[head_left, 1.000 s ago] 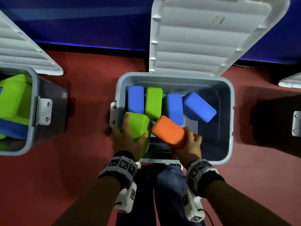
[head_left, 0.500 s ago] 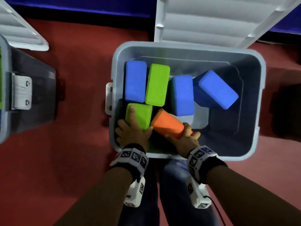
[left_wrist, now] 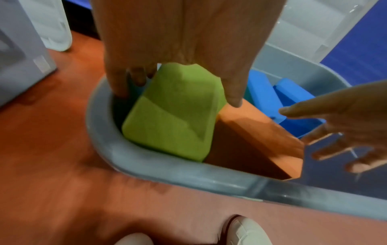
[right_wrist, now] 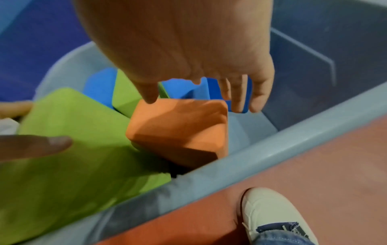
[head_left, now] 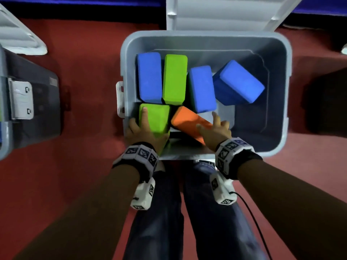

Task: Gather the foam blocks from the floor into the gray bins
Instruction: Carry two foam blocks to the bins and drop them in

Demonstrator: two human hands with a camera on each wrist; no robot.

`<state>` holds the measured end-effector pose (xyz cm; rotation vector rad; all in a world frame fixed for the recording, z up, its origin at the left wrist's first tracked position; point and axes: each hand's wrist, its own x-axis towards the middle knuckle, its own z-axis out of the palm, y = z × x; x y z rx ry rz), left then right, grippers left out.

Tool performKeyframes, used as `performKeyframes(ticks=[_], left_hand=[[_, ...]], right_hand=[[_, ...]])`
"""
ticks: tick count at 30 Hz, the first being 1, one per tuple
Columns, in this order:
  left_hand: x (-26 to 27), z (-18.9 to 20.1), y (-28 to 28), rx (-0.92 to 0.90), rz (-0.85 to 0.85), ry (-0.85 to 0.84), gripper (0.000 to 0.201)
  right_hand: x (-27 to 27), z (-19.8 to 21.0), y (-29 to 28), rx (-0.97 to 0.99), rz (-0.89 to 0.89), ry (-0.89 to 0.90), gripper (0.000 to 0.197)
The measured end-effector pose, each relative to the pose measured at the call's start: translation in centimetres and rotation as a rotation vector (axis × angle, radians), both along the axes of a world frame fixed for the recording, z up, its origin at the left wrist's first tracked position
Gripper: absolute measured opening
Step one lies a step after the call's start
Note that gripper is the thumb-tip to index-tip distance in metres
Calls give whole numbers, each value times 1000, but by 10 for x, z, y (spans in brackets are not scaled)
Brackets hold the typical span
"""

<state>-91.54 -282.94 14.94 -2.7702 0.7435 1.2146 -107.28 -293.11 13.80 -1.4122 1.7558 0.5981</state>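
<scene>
An open gray bin [head_left: 289, 91] sits on the red floor before me. Inside, at the back, stand a blue block [head_left: 150, 77], a green block [head_left: 175, 79] and a second blue block [head_left: 201, 89]; a third blue one [head_left: 238, 83] leans at the right. My left hand [head_left: 150, 128] grips another green block [head_left: 157, 117] in the bin's near left corner, index finger on top and thumb on its right side. An orange block [head_left: 187, 122] lies tilted beside it. My right hand [head_left: 214, 128] hovers over the orange block's near end with spread, straight fingers [right_wrist: 238, 99].
The bin's white lid [head_left: 225, 14] stands open behind it. A second gray bin [head_left: 32, 102] with a latch is at the left, and a dark bin [head_left: 326, 100] at the right. My jeans-clad legs [head_left: 187, 212] and white shoe [right_wrist: 272, 215] are at the near rim.
Both hands have lowered their blocks into the bin's near side. The right hand has let go of the orange block and spread its fingers. The left hand keeps its grip on the green block.
</scene>
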Motion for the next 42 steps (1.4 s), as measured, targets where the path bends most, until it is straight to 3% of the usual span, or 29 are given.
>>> performKeyframes(ticks=[3,7,12,21,28,35,42], left_hand=[[-1,36,3,-70,-112,-19,85],[-2,82,11,-39,-220,61,63],[-11,122,26,12,-313,58,60],[-88,131,44,21,-451,132,54],[-229,117,85,11,-666,173,47],[-395,135,141,63,-1014,301,47],[-517,141,178,184,-1449,347,34]], right_hand=[[-12,38,6,-40,19,-82,56],[-36,83,32,15,-100,-170,46],[-74,124,74,15,-289,-207,37],[-183,129,142,49,-446,-241,36],[-313,119,229,-29,-728,-272,29],[-455,133,370,-67,-1102,-221,16],[-500,140,491,-129,-1460,-167,19]])
